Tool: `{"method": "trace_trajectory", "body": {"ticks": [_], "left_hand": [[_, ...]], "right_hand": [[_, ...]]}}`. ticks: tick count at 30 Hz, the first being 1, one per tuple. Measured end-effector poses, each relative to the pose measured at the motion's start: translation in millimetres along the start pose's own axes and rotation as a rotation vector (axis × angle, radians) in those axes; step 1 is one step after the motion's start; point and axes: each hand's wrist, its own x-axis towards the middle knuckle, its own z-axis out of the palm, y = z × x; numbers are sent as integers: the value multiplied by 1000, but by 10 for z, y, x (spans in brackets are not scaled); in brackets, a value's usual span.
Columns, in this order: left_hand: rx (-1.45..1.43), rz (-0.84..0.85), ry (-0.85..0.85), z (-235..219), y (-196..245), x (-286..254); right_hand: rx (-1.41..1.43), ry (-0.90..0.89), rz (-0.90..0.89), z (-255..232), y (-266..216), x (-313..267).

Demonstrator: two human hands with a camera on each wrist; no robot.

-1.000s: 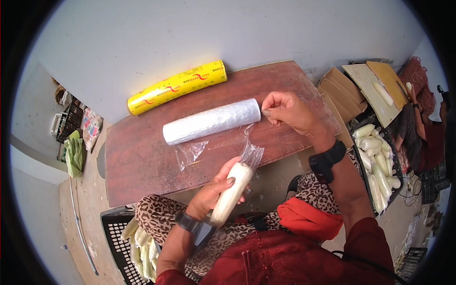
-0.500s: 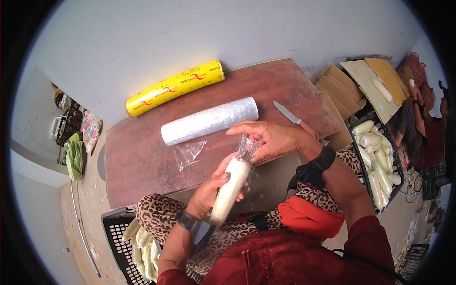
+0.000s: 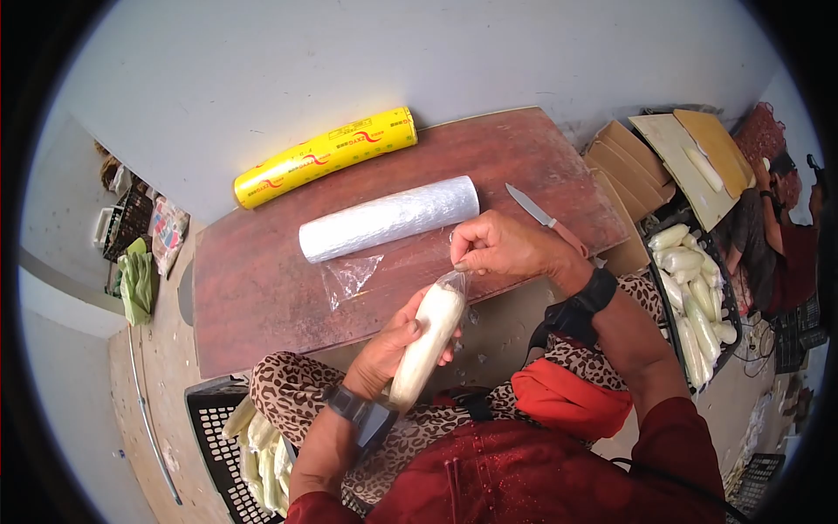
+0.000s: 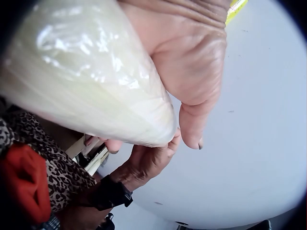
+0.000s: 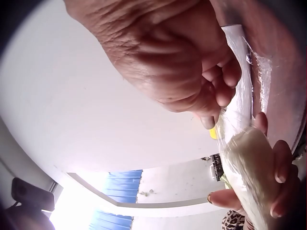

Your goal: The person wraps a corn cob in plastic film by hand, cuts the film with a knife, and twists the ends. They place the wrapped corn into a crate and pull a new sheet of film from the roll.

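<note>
My left hand (image 3: 384,354) grips a pale, elongated vegetable (image 3: 429,336) wrapped in clear cling film, its upper end tilted toward the table. In the left wrist view the film shines over the thick vegetable (image 4: 91,72). At that upper end my right hand (image 3: 506,249) pinches the gathered film between thumb and curled fingers. The right wrist view has the film (image 5: 225,127) drawn to a point under the right fingertips. Beyond the hands lies a white roll of cling film (image 3: 388,218), a loose flap (image 3: 353,278) hanging off its near side.
On the reddish table (image 3: 253,306) are a yellow printed roll (image 3: 325,157) at the back and a knife (image 3: 543,215) at right. Black crates of wrapped vegetables stand at the lower left (image 3: 214,437) and right (image 3: 735,336). Another person (image 3: 781,236) sits far right.
My right hand has come down from beside the white roll to the vegetable's top and now pinches the film there, uncovering the knife. The upright film tail has been gathered down. The left hand stays put.
</note>
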Motion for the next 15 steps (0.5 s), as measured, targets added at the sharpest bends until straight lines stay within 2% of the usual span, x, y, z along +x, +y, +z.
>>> {"method": "trace_trajectory", "body": {"ticks": [6, 12, 15], "left_hand": [[-182, -170, 79, -165, -106, 12], [-138, -126, 78, -195, -117, 77], [-51, -12, 54, -100, -48, 124]], "right_hand": [[-21, 34, 16, -17, -32, 3], [-27, 81, 26, -25, -89, 7], [-12, 97, 37, -39, -83, 4]]}}
